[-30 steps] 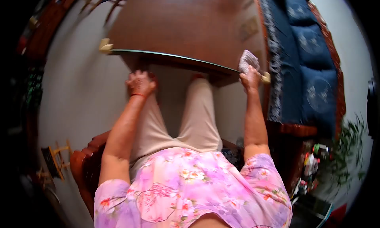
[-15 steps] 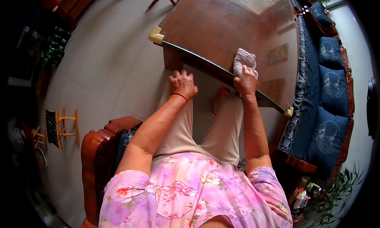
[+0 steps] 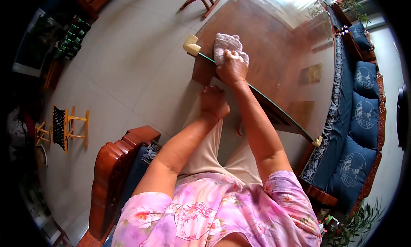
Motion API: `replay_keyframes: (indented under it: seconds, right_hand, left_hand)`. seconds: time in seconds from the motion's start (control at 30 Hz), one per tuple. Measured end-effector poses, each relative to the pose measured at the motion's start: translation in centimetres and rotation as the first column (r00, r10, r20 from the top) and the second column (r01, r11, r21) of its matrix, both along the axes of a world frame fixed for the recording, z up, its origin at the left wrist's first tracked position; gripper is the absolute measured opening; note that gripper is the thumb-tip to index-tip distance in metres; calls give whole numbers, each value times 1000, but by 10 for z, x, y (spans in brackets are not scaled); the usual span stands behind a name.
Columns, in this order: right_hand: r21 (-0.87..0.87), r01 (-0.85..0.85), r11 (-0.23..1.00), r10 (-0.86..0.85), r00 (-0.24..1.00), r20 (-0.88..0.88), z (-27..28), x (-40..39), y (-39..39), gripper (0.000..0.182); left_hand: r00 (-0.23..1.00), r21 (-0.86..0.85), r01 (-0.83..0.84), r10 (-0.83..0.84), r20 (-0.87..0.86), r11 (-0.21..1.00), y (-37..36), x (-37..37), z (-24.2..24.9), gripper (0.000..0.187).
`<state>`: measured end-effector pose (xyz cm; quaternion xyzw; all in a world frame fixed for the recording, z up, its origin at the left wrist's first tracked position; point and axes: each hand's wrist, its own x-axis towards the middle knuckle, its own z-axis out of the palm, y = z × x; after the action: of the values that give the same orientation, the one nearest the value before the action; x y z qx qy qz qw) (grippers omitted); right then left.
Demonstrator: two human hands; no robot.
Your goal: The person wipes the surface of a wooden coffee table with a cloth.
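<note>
A glass-topped brown table [image 3: 274,58] stands in front of me, with a cream corner guard [image 3: 191,45] at its near left corner. My right hand [image 3: 232,68] is closed on a pale pink cloth [image 3: 227,45], which lies on the glass close to that corner. Just below the table edge, my left hand [image 3: 214,102] hangs over my lap with its fingers curled in and a red string round the wrist. Whether anything is inside those fingers is hidden.
A sofa with dark blue cushions [image 3: 364,114] runs along the right. Beside me at the left is a carved wooden armrest [image 3: 112,174]. A small folding stool [image 3: 70,127] stands on the floor further left, and a second corner guard [image 3: 317,141] caps the table's near right corner.
My right hand has slid the cloth left along the table edge, towards the corner guard. My left hand's fingers have curled in, and the view has shifted a little.
</note>
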<state>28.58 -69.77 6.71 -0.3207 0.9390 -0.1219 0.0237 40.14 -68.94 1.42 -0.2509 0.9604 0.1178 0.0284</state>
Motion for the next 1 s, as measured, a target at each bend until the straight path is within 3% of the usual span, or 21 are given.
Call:
replay_keyframes:
  seconds: [0.23,0.33,0.43,0.47,0.63,0.73,0.83,0.93,0.97,1.0]
  right_hand:
    - [-54,-23,998,26,998,64,3,6,-67,55]
    - [-16,-83,996,84,993,78,6,0,-73,59]
    - [51,-106,993,97,984,151,13,-7,-64,61]
    - [31,-86,996,81,988,131,7,-7,-61,60]
    - [0,-65,998,65,993,96,-4,1,-27,60]
    - [-55,-25,998,28,998,49,-16,1,6,59]
    - [-47,56,997,-55,998,12,-18,-2,42,58]
    - [-32,131,991,-127,986,106,-4,-7,65,61]
    - [-17,144,989,-140,979,147,0,-7,66,63]
    - [0,156,988,-153,971,185,6,-10,66,65]
  left_hand:
    - [996,28,-49,50,-73,998,-5,-4,-8,45]
    - [996,232,-83,76,41,969,-14,-4,-1,52]
    - [994,250,-106,96,51,962,-20,0,6,44]
    - [993,205,-119,119,12,972,-19,3,7,37]
    - [983,69,-87,75,165,994,-19,7,10,38]
    - [997,-13,-24,25,77,1000,-18,16,1,44]
    - [991,-25,-8,4,-131,1000,-16,28,-10,42]
    - [952,165,-38,86,-294,986,-23,27,-26,38]
    - [927,422,-58,206,-314,905,-26,23,-28,37]
    - [838,560,83,246,-486,824,-17,13,-9,39]
